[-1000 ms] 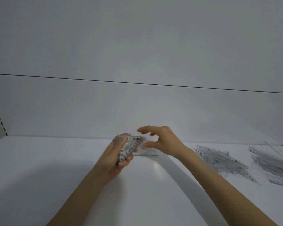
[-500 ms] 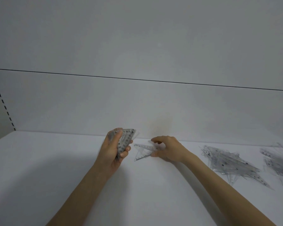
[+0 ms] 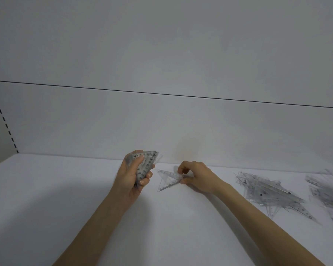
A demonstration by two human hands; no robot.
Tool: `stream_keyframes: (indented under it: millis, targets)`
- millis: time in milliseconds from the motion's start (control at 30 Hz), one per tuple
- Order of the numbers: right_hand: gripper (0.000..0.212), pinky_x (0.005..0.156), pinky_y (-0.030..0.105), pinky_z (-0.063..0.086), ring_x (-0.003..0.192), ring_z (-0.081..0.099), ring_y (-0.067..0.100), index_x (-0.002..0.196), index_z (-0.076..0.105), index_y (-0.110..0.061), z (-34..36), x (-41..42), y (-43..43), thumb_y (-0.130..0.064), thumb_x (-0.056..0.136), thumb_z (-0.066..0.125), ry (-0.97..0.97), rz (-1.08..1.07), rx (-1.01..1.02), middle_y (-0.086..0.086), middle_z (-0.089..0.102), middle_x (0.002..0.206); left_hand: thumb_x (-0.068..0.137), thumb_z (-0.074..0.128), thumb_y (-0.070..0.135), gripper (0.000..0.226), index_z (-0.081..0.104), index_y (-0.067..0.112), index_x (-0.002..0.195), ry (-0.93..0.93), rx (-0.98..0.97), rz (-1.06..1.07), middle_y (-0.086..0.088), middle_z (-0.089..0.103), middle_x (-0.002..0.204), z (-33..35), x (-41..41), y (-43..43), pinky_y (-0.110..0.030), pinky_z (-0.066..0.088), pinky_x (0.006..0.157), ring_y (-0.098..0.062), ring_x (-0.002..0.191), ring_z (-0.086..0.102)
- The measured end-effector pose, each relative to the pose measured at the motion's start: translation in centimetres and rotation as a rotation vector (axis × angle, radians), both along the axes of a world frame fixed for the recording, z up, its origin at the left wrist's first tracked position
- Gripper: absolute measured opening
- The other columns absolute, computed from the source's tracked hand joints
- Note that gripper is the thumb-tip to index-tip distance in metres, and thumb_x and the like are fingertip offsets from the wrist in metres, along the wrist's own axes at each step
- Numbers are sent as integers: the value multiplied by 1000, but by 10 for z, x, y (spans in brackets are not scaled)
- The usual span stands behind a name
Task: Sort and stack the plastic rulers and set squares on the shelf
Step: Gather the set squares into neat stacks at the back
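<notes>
Gripping set-square stack: left hand | pinching lone set square on shelf: right hand

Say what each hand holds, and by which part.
The left hand grips stacked set squares around their lower part; the right hand pinches one set square by its right corner.

Set-square stack in left hand; single set square flat on shelf at its 3 o'clock; near pile, then far pile, further out at 3 o'clock.
</notes>
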State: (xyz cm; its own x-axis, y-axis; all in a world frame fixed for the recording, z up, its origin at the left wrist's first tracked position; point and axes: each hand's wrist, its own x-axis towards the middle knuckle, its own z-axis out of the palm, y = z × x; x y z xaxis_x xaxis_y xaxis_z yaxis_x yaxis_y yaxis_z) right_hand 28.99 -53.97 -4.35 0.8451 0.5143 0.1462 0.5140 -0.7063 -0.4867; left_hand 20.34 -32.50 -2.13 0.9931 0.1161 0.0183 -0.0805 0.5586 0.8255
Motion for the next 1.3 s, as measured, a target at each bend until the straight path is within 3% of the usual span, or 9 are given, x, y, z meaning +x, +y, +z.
stream_keyframes:
  millis: [67,167,333,533,667,900,1067,1167,1300]
  targets:
    - [25,86,25,45,95,57,12,104,61,-18,-2,1,-1,-16,82,73,43,8,38,-5,63,101,98,44,12,9,52,18,99,-1,1,-3,-23,58,86,0,0,0,-15,33,31,-14,43,47]
    - [29,76,11,41,83,54,5,108,62,-18,-2,1,-4,-14,82,74,125,0,93,-10,56,92,98,44,12,9,51,18,100,1,4,-6,-23,58,85,0,0,0,-14,33,32,-14,43,48]
    - [13,66,13,39,62,48,-2,84,67,-18,2,0,-9,-14,78,77,167,-31,172,-10,56,72,97,46,13,9,52,19,99,10,13,-8,-22,59,84,-1,0,-1,-15,32,32,-14,43,48]
    - [2,71,21,46,70,61,6,79,78,-18,6,0,-19,-16,78,77,156,-133,313,-6,72,74,97,46,13,9,53,19,99,13,12,-21,-22,60,83,0,-1,-1,-15,33,32,-14,43,48]
    - [4,61,21,43,60,56,4,78,77,-12,18,-7,-28,-10,81,74,204,-147,453,-4,67,64,98,45,14,9,53,19,99,12,17,-18,-22,60,84,0,-2,-2,-15,33,32,-14,43,48]
    - [19,58,21,43,61,54,11,70,77,-16,72,-45,-27,-2,81,71,258,99,646,5,67,67,94,48,25,12,52,17,101,-29,62,-132,-16,60,81,-1,-6,-5,-15,32,32,-14,46,47]
    - [4,52,9,35,51,50,0,74,77,-15,85,-57,-9,-12,76,79,82,20,530,2,71,69,67,75,57,63,53,16,109,-113,115,-409,-21,62,86,-2,-14,-13,-14,32,30,-14,47,48]
    - [8,49,8,33,48,50,0,76,78,-14,78,-60,1,-16,72,83,-28,0,477,4,72,70,71,67,54,62,50,12,113,-109,123,-433,-23,60,89,-4,-15,-14,-14,33,31,-14,47,48]
    - [13,62,14,40,66,58,4,81,79,-19,62,-52,12,-22,70,85,-154,12,437,-7,70,74,81,63,51,54,48,11,114,-120,98,-416,-16,61,81,-4,-14,-12,-14,34,32,-14,47,47]
